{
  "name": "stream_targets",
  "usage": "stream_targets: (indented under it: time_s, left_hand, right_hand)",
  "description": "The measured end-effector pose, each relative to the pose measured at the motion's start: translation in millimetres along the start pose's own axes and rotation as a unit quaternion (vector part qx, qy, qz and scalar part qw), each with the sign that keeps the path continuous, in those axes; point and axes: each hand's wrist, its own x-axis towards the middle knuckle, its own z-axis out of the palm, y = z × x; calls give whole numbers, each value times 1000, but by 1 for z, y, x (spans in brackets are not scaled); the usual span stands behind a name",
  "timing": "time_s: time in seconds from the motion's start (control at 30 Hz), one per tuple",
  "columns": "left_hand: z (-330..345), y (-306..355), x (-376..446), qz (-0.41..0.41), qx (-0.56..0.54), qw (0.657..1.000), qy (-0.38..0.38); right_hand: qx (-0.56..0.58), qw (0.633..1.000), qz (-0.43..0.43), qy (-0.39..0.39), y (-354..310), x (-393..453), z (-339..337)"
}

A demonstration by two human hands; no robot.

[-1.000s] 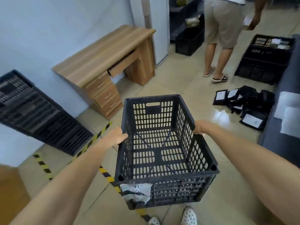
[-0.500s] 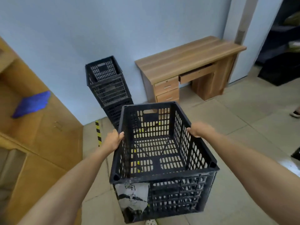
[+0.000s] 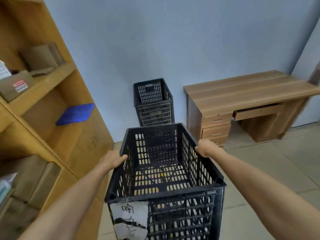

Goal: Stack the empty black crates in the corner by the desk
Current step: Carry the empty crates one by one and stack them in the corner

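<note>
Head view, left to right: shelf unit (image 3: 45,94); left hand (image 3: 112,160) and right hand (image 3: 207,148) gripping opposite rims of empty crate (image 3: 164,172), carried facing crate stack (image 3: 153,103) in corner beside desk (image 3: 242,94). Risk: misaligned placement could topple stack. Torn label (image 3: 129,220): handwriting illegible.

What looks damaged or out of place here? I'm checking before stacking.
The carried crate, gripped by the left hand and right hand, has a torn, peeling paper label on its near wall. The desk drawer sits slightly open.
</note>
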Motion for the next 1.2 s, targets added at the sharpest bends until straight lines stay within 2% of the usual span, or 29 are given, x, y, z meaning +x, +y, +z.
stream_targets:
  time_s: [0.13, 0.23, 0.47, 0.67, 0.9, 1.2]
  left_hand:
    - [-38, 5, 36, -71, -51, 992, 90]
    - [-74, 15, 70, -76, -82, 986, 127]
    - [-180, 47, 121, -110, -28, 966, 232]
    - [-249, 93, 165, -117, -25, 940, 319]
    - [-277, 127, 244, -96, -34, 929, 355]
    - [-303, 129, 405, -37, -73, 942, 325]
  right_hand:
    - [61, 997, -24, 41, -29, 43, -30]
    - [60, 995, -47, 67, -51, 79, -70]
    - [63, 979, -127, 145, -84, 147, -191]
    - [142, 956, -153, 207, -89, 211, -264]
    - [185, 941, -163, 232, -86, 295, -294]
    - [166, 945, -131, 251, -122, 424, -327]
